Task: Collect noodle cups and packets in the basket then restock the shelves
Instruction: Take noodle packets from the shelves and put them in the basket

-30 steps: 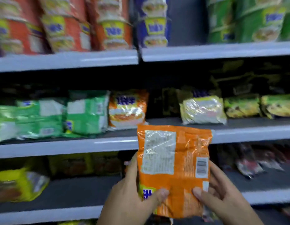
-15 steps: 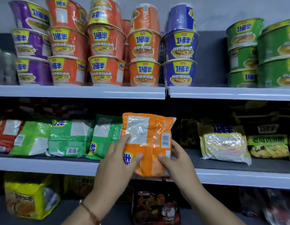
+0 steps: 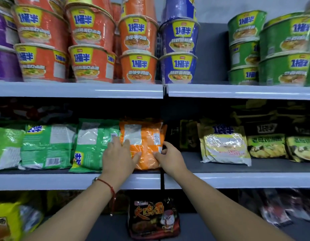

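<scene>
both arms are reaching up from below, and the orange packet [image 3: 147, 146] that was being held up in front of the shelves a second ago is now standing on the middle shelf [image 3: 237, 180], just beside the green packets [image 3: 91, 145]. the left hand [image 3: 118, 156] is pressing flat against its face, fingers straight; the right hand [image 3: 169, 158] is pinching its lower right edge. this one looks nearly restocked. beyond, noodle cups [image 3: 138, 66] are lining the top shelf.
</scene>
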Tool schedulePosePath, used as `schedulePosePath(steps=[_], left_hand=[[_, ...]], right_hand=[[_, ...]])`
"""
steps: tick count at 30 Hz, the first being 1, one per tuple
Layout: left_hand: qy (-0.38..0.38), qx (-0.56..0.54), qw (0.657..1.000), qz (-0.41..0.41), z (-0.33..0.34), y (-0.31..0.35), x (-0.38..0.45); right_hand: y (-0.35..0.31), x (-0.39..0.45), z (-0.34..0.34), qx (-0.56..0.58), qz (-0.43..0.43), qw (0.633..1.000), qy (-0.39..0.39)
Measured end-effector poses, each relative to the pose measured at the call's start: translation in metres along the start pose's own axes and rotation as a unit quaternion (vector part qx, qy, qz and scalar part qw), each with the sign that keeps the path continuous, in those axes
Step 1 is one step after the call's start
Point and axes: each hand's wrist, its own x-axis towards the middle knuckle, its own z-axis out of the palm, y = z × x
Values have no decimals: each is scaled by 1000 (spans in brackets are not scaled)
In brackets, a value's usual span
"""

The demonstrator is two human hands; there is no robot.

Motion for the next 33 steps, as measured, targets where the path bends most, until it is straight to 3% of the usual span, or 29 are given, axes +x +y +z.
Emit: schedulePosePath(steps=[4, 7, 9, 13, 17, 23, 26, 29, 33], left_hand=[[20, -44, 999, 25, -10, 3, -12], [79, -115, 986, 88, -23, 26, -43], [64, -184, 971, 141, -27, 56, -76], [-129, -274, 925, 230, 11, 141, -161], [-338, -230, 864, 292, 103, 247, -261], [-545, -236, 751, 287, 222, 406, -413], [-661, -215, 687, 210, 271, 461, -480], [-713, -189, 660, 142, 321, 488, -547], [-773, -137, 612, 93, 395, 508, -634]], right_hand=[[3, -17, -24, 2, 0, 1000, -1], [20, -50, -62, 20, -6, 1000, 13], [46, -82, -94, 39, 1, 999, 27], [142, -164, -163, 30, 75, 996, 24], [274, -266, -234, -50, 229, 972, -6], [459, -411, -333, -108, 452, 885, -24], [536, -469, -356, -69, 548, 833, -26], [601, -513, -357, 32, 605, 795, 2], [692, -563, -321, 173, 716, 667, 115]])
